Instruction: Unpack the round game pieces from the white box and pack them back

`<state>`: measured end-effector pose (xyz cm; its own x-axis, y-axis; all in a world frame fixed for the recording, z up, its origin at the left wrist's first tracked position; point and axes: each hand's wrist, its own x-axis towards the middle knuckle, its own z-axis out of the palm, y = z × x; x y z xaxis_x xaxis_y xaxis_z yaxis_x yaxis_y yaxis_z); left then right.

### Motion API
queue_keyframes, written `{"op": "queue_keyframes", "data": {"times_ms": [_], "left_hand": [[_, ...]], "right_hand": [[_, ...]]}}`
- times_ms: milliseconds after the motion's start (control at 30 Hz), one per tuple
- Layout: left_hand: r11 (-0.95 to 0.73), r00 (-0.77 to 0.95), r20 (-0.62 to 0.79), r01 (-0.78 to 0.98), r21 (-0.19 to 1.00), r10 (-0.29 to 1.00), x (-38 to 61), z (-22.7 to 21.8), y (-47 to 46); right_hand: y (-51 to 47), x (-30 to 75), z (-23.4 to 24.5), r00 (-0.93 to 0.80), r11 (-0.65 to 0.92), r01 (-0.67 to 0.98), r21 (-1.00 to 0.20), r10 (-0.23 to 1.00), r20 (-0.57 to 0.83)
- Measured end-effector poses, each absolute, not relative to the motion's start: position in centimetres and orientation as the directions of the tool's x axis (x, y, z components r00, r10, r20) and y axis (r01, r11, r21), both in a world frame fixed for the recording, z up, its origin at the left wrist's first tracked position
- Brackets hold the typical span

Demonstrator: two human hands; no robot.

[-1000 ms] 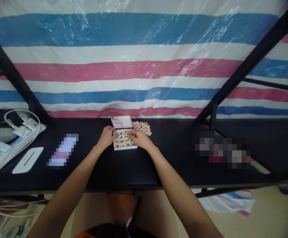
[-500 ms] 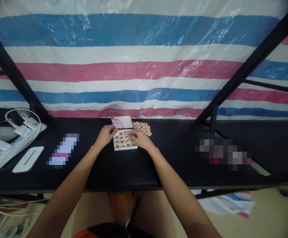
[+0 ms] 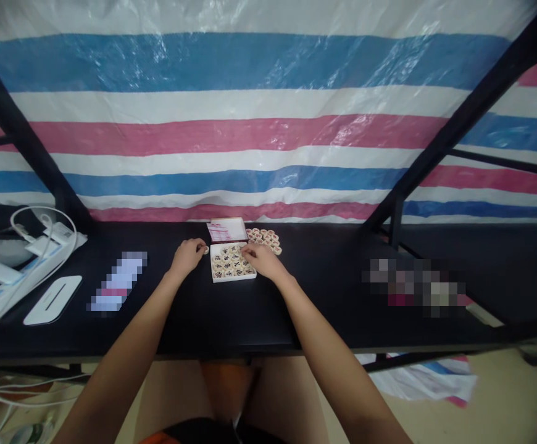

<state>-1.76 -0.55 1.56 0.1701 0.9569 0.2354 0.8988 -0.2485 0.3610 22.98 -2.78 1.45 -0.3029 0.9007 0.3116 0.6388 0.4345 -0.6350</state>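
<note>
Head view: the left hand's grip pinches a partly hidden game piece beside the white box; the right hand covers the box's far right corner, its grip impossible to tell.

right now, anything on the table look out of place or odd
Nothing looks spilled. The white box shows a gap at its far left corner, odd beside the black-marked pieces packed near it; a round piece is outside, held in the left hand. Red-marked pieces lie grouped outside too.
</note>
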Motion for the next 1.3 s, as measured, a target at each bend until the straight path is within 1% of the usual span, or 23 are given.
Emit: {"op": "queue_keyframes", "data": {"times_ms": [133, 367, 500, 600, 667, 733, 933, 1100, 1167, 1300], "left_hand": [[-0.330, 0.261, 0.232, 0.881, 0.339, 0.937, -1.4, 1.9, -0.9], [-0.346, 0.285, 0.210, 0.861, 0.372, 0.935, -1.1, 2.0, -1.3], [-0.385, 0.297, 0.277, 0.852, 0.356, 0.914, -1.0, 2.2, -1.4], [-0.467, 0.366, 0.320, 0.814, 0.344, 0.874, -0.7, 2.3, -1.6], [-0.515, 0.429, 0.299, 0.791, 0.331, 0.852, -0.4, 2.0, -1.7], [-0.528, 0.462, 0.263, 0.786, 0.321, 0.847, -0.2, 1.6, -1.7], [-0.477, 0.417, 0.234, 0.805, 0.353, 0.878, 0.2, 1.2, -1.6], [-0.496, 0.414, 0.289, 0.801, 0.335, 0.863, 0.2, 1.7, -1.7], [-0.508, 0.427, 0.291, 0.796, 0.328, 0.856, 0.3, 2.1, -1.8], [-0.500, 0.397, 0.312, 0.759, 0.417, 0.863, 0.0, 3.0, -1.9]], "right_hand": [[-2.6, 23.1, 1.3, -0.295, 0.424, 0.630, -0.651, 0.906, 0.304], [-2.7, 23.1, 1.3, -0.286, 0.413, 0.624, -0.663, 0.911, 0.299], [-2.7, 23.1, 1.3, -0.287, 0.424, 0.627, -0.653, 0.905, 0.313], [-2.7, 23.1, 1.4, -0.291, 0.426, 0.626, -0.654, 0.905, 0.311], [-2.7, 23.1, 1.4, -0.291, 0.424, 0.624, -0.657, 0.906, 0.309], [-2.7, 23.1, 1.4, -0.296, 0.430, 0.619, -0.657, 0.903, 0.312], [-2.8, 23.0, 1.5, -0.296, 0.423, 0.621, -0.660, 0.906, 0.302], [-2.9, 23.0, 1.7, -0.305, 0.432, 0.622, -0.653, 0.902, 0.307], [-2.9, 23.0, 1.7, -0.308, 0.436, 0.621, -0.651, 0.900, 0.309], [-2.9, 23.1, 1.6, -0.305, 0.437, 0.614, -0.658, 0.900, 0.313]]}}
